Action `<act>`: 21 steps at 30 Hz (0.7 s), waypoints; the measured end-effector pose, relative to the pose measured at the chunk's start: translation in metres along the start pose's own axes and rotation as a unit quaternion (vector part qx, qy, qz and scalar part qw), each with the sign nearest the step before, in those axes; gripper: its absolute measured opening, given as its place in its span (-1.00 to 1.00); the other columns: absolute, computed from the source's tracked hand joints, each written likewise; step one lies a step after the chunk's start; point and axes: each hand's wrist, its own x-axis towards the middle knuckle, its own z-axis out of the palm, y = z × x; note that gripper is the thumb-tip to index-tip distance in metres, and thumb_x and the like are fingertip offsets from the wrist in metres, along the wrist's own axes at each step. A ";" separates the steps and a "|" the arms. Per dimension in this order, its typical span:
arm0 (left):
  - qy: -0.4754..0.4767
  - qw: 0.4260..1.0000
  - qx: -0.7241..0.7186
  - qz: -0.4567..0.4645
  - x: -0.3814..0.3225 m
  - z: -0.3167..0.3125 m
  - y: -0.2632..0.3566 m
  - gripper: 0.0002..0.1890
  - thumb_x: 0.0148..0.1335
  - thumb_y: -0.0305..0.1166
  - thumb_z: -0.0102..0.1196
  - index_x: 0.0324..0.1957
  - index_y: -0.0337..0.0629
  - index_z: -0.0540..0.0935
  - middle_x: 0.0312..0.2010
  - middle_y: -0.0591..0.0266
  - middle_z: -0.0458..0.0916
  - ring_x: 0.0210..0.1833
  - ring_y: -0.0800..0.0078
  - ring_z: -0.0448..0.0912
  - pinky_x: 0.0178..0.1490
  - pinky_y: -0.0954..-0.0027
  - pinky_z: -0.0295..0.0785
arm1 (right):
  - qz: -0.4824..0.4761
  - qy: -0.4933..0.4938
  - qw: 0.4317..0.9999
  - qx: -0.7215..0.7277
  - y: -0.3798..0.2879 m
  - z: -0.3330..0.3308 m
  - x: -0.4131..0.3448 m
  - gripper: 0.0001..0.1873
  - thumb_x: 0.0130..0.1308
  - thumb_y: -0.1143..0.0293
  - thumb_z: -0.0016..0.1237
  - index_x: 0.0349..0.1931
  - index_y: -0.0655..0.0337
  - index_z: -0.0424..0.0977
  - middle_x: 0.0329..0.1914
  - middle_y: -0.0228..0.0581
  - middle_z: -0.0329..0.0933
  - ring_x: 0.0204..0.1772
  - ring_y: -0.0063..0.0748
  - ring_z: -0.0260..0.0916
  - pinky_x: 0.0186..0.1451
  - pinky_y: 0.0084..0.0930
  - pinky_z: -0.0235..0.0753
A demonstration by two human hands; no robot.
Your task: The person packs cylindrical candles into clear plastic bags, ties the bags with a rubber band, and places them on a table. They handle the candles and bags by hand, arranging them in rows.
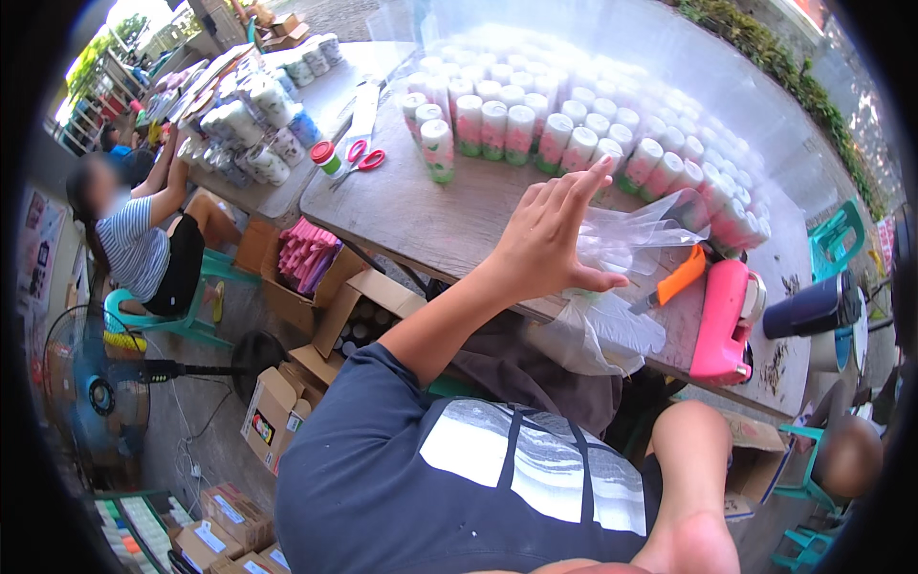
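Note:
My left hand (549, 233) reaches over the wooden table (409, 222) with its fingers spread and nothing visible between them. Just beyond its fingertips stand many white cylinders, apparently pillar candles (520, 133), with pink and green lower parts; many are in clear plastic. A crumpled clear plastic bag (663, 226) lies right beside the hand, partly hidden behind it. To its right are an orange-handled utility knife (678, 276) and a pink tape dispenser (721, 323). A white plastic bag (592, 333) hangs over the near edge. My right arm is bent toward me; its hand is out of view.
Red-handled scissors (367, 159) and a red-lidded jar (327, 159) lie left. A navy tumbler (810, 305) stands at the right end. Cardboard boxes (366, 305) sit below the table. A seated person (136, 222) works at left, near a standing fan (100, 394).

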 end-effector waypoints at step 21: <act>0.057 0.895 -0.389 -0.210 -0.089 0.038 -0.072 -0.14 0.44 0.16 -0.21 0.54 -0.12 -0.19 0.27 -0.11 0.29 0.18 0.13 0.42 0.27 0.10 0.29 | 0.305 -0.057 0.790 0.529 -0.014 -0.023 -0.023 -0.55 0.49 0.21 -0.22 0.31 0.11 0.38 0.45 -0.35 0.28 0.52 -0.28 0.12 0.54 -0.18 0.10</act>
